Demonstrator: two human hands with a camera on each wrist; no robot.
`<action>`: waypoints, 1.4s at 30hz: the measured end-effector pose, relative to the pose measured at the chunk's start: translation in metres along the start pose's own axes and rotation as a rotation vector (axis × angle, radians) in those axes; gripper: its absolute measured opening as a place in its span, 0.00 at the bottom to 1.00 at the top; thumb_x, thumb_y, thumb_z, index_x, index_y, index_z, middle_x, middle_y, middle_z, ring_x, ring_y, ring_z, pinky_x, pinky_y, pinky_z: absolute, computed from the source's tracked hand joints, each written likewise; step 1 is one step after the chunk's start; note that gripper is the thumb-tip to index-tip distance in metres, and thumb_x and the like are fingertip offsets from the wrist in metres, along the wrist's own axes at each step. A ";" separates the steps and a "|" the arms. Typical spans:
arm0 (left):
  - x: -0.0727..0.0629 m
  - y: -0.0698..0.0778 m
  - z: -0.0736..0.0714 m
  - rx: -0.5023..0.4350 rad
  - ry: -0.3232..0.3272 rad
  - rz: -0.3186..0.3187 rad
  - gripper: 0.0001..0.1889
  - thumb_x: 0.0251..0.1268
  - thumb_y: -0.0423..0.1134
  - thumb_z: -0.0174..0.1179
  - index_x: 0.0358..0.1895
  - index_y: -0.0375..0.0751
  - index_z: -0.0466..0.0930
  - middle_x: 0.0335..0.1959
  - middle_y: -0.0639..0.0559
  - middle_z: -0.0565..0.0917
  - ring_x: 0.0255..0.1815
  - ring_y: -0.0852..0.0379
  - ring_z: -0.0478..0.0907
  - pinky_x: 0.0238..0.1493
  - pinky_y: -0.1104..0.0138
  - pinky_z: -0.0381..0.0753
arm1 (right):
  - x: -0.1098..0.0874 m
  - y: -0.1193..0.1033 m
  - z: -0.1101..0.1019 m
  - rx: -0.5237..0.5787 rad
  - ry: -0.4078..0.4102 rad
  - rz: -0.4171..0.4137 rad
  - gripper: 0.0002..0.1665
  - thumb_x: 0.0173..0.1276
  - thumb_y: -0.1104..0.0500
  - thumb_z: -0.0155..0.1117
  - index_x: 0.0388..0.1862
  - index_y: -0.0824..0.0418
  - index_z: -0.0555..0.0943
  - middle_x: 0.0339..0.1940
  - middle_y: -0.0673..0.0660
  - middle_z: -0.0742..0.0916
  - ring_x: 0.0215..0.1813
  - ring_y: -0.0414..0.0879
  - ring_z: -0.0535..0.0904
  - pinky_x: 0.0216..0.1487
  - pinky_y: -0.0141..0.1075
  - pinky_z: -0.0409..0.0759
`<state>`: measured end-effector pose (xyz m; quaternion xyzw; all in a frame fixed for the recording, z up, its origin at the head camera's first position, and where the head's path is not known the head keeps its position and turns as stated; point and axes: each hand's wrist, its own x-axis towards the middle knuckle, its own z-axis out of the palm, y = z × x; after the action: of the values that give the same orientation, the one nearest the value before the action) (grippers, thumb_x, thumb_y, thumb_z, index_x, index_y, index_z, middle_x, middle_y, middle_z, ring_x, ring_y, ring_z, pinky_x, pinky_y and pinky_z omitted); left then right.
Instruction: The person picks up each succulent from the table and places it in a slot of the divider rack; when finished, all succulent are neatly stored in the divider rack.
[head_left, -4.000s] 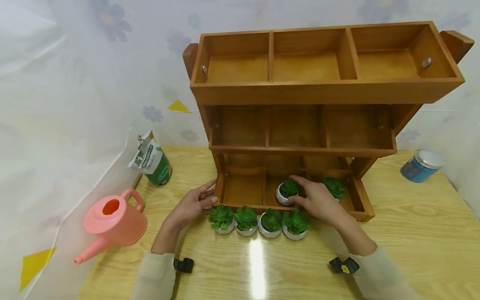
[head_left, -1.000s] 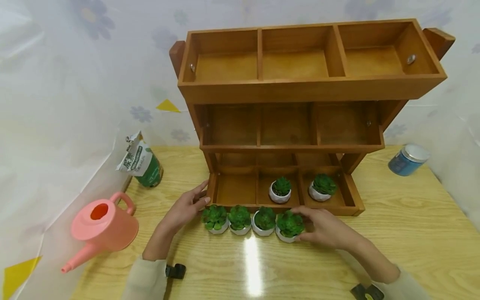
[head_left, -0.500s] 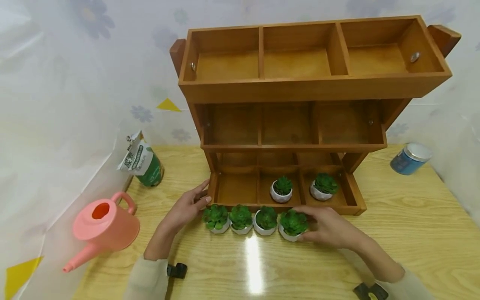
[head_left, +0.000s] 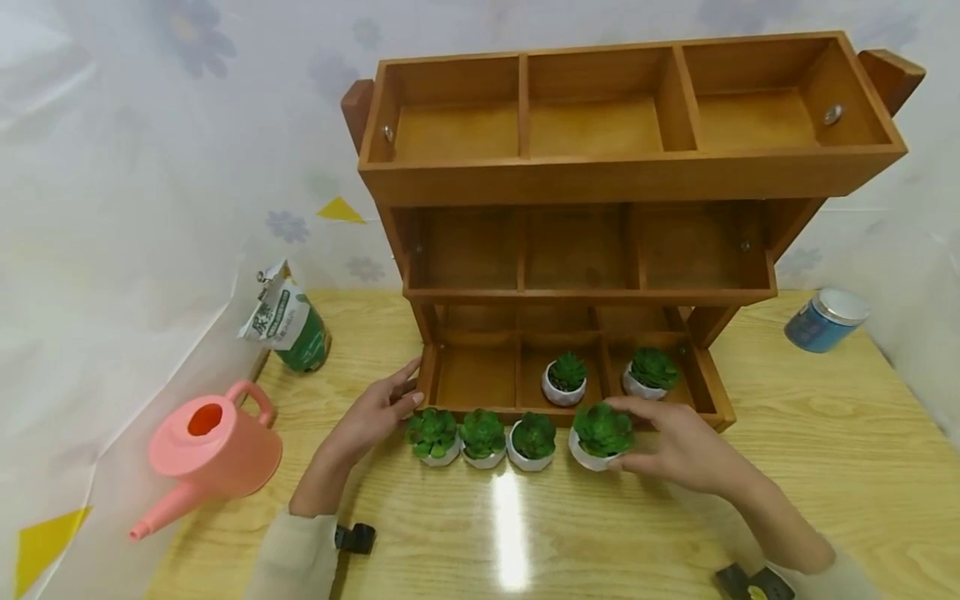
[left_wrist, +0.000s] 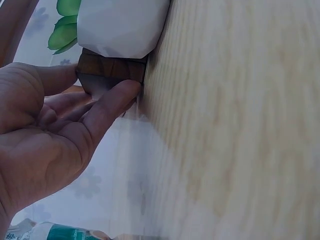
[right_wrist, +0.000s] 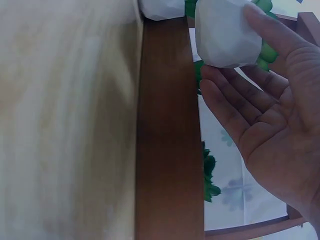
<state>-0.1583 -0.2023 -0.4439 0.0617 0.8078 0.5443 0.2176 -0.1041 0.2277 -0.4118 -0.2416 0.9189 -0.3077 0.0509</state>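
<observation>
My right hand (head_left: 678, 446) holds a small potted succulent (head_left: 600, 433) between thumb and fingers. In the right wrist view its white faceted pot (right_wrist: 227, 35) is raised clear of the table. Three more potted succulents, the left (head_left: 433, 435), middle (head_left: 482, 437) and right (head_left: 532, 440), stand in a row before the wooden shelf (head_left: 600, 296). Two others sit in its bottom tier, one in the middle compartment (head_left: 565, 379) and one in the right (head_left: 650, 373). My left hand (head_left: 371, 417) rests its thumb and fingers against the shelf's lower left corner (left_wrist: 110, 70).
A pink watering can (head_left: 217, 450) stands on the left, with a clipped green-and-white bag (head_left: 288, 321) behind it. A blue jar with a silver lid (head_left: 825, 321) is on the right. The shelf's upper tiers overhang the bottom one.
The right hand let go of the succulent in the middle compartment, then took the rightmost one of the front row. That pot has since risen and moved right. The left hand stays put.
</observation>
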 end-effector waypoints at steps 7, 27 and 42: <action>0.002 0.005 -0.002 0.017 -0.002 0.010 0.32 0.82 0.42 0.50 0.82 0.61 0.50 0.78 0.41 0.66 0.75 0.41 0.69 0.62 0.51 0.81 | 0.005 -0.007 -0.009 -0.033 0.069 -0.002 0.42 0.55 0.42 0.81 0.66 0.56 0.80 0.59 0.56 0.87 0.54 0.53 0.86 0.48 0.45 0.85; 0.001 0.002 -0.003 -0.005 0.007 -0.008 0.33 0.82 0.41 0.51 0.83 0.56 0.49 0.77 0.38 0.66 0.74 0.40 0.70 0.60 0.52 0.82 | 0.041 -0.023 -0.006 0.112 0.087 -0.076 0.40 0.58 0.48 0.80 0.68 0.58 0.78 0.54 0.52 0.89 0.51 0.49 0.88 0.49 0.44 0.87; 0.003 0.000 -0.002 -0.026 0.030 -0.035 0.33 0.81 0.41 0.53 0.82 0.60 0.51 0.78 0.39 0.66 0.74 0.41 0.70 0.61 0.51 0.82 | 0.071 -0.031 0.004 0.135 0.023 -0.022 0.42 0.62 0.44 0.77 0.72 0.58 0.75 0.54 0.53 0.89 0.50 0.46 0.87 0.48 0.45 0.85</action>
<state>-0.1619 -0.2026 -0.4439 0.0366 0.8048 0.5518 0.2156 -0.1529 0.1701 -0.3922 -0.2443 0.8938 -0.3723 0.0533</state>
